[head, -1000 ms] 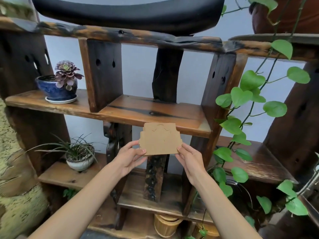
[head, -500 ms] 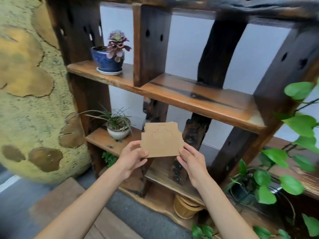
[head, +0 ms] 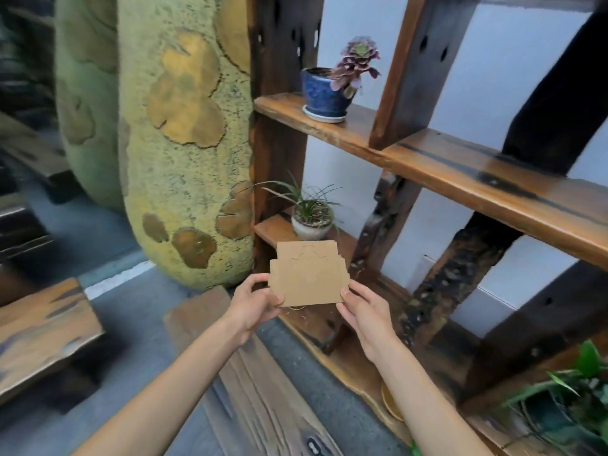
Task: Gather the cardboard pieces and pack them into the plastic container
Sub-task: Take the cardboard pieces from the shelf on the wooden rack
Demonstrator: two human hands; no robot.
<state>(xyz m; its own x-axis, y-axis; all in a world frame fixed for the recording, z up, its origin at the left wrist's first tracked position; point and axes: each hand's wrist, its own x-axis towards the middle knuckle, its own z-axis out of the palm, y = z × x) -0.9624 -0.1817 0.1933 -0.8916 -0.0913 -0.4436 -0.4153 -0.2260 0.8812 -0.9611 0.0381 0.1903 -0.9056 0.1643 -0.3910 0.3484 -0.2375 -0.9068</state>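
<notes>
A stack of flat brown cardboard pieces (head: 307, 278) with stepped edges is held upright in front of me, in the middle of the head view. My left hand (head: 251, 304) pinches its lower left corner. My right hand (head: 362, 307) grips its lower right edge. Both arms reach forward from the bottom of the frame. No plastic container is in view.
A dark wooden shelf unit (head: 460, 166) stands ahead and to the right, with a blue potted succulent (head: 329, 90), a small white potted grass (head: 311, 218) and leafy plants (head: 572, 396) low right. A yellow-green textured pillar (head: 171, 143) rises at left. Wooden benches (head: 42, 327) sit on the grey floor.
My view has swung left and down: the shelf moved right, the pillar, floor and benches came into view. Both hands have kept hold of the cardboard stack.
</notes>
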